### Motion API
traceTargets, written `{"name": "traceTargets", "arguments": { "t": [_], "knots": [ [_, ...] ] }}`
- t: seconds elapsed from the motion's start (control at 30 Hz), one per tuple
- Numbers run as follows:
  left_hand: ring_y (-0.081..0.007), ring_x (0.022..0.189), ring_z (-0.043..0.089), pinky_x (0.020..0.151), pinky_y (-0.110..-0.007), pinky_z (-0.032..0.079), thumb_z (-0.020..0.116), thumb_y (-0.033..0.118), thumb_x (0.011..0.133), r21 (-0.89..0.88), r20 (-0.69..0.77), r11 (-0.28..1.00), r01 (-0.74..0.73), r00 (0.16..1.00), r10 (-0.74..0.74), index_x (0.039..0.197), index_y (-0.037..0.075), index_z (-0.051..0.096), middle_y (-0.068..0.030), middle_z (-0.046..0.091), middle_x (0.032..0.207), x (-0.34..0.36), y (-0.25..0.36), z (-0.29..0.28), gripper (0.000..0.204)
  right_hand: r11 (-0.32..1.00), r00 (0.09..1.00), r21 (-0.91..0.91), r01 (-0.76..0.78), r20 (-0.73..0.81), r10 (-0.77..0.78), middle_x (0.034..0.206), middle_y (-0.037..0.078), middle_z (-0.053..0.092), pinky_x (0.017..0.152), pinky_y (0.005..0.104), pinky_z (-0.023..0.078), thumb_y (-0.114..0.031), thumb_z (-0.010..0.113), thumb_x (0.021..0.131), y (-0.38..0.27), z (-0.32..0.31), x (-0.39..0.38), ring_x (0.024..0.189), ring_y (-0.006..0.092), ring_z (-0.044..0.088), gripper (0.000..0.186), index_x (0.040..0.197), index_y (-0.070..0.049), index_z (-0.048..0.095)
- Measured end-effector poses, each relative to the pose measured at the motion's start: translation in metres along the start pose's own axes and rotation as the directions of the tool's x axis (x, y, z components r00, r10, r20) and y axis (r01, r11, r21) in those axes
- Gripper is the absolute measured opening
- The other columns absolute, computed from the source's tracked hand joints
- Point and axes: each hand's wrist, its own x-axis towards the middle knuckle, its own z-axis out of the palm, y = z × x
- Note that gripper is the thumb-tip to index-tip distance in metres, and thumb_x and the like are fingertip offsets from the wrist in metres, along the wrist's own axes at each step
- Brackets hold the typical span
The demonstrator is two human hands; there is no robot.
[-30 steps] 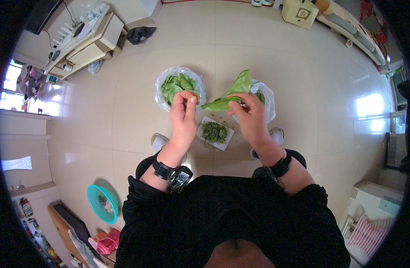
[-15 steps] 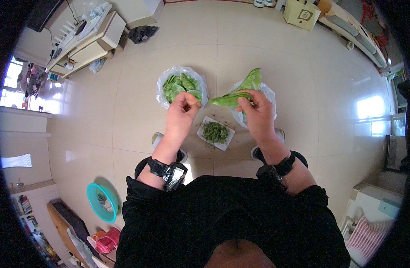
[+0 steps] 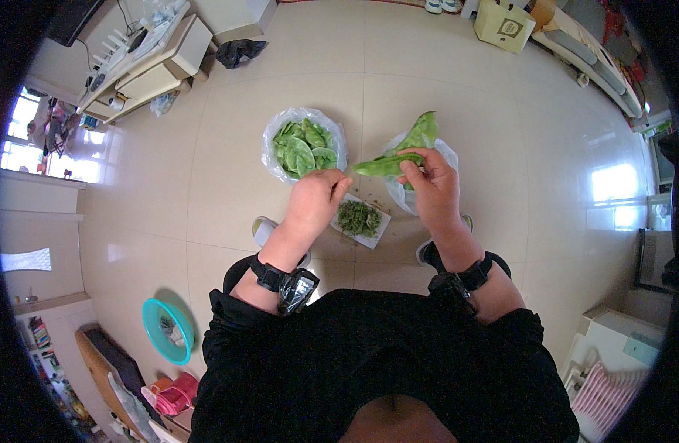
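A person in a black top with short sleeves (image 3: pixel 229 317) bends over a beige tiled floor (image 3: pixel 280 85), both bare hands at work above a spread of green pods. The right hand (image 3: pixel 434 184) grips broad, flat green pods (image 3: pixel 380 167), pinched between thumb and fingers; one points toward the left hand, while a wide pale-green piece (image 3: pixel 422 131) rises behind the fingers. The left hand (image 3: pixel 321 196) is drawn narrow, thumb and fingertips together just beside the pod's tip; whether anything slender sits between them cannot be told.

Beyond the left hand stands an open, translucent white plastic bag (image 3: pixel 268 151) filled with more flat green pods (image 3: pixel 301 156). A second white plastic bag (image 3: pixel 448 159) sits beneath the right hand and is partly hidden by it. Between and nearer the body, a heap of fine green trimmings (image 3: pixel 358 217) rests on a white sheet (image 3: pixel 378 228), with scraps scattered about its edge. Black straps (image 3: pixel 268 275) circle both wrists. A round turquoise plastic basin (image 3: pixel 148 332) stands on the floor to the person's left.
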Motion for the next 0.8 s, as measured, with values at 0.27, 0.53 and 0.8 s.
{"name": "traceTargets", "arguments": {
  "t": [0.27, 0.53, 0.8],
  "knots": [
    [-0.034, 0.074, 0.063, 0.066, -0.041, 0.051, 0.069, 0.012, 0.086, -0.152, -0.053, 0.984, 0.087, 0.994, -0.096, 0.094, 0.003, 0.061, -0.0128, 0.063, 0.08, 0.002, 0.019, -0.008, 0.015, 0.995, 0.995, -0.045, 0.088, 0.051, -0.085, 0.093, 0.005, 0.06, 0.068, 0.0238, 0.052, -0.003, 0.063, 0.09, 0.002, -0.002, 0.0, 0.076, 0.0119, 0.063, 0.015, 0.104, -0.002, 0.068],
    [-0.0261, 0.067, 0.058, 0.063, -0.035, 0.048, 0.065, 0.014, 0.091, -0.13, -0.091, 0.977, -0.17, 0.983, 0.159, 0.088, 0.002, 0.06, -0.0118, 0.06, 0.077, 0.003, 0.009, 0.0, 0.014, 0.994, 0.995, -0.088, 0.067, 0.086, -0.06, 0.102, 0.005, 0.062, 0.067, 0.0252, 0.051, -0.004, 0.066, 0.089, 0.006, -0.003, 0.0, 0.077, 0.0107, 0.061, 0.022, 0.11, -0.003, 0.067],
    [-0.0041, 0.055, 0.044, 0.051, -0.022, 0.033, 0.057, 0.017, 0.095, -0.701, 0.365, 0.503, 0.506, 0.86, -0.358, 0.082, 0.008, 0.062, 0.0034, 0.056, 0.066, 0.002, 0.008, 0.003, 0.017, 0.674, 0.888, -0.601, 0.429, 0.147, -0.435, 0.119, 0.02, 0.057, 0.085, 0.0373, 0.053, -0.002, 0.064, 0.081, -0.009, -0.002, 0.002, 0.104, 0.0335, 0.059, 0.05, 0.13, -0.006, 0.057]
  ]
}}
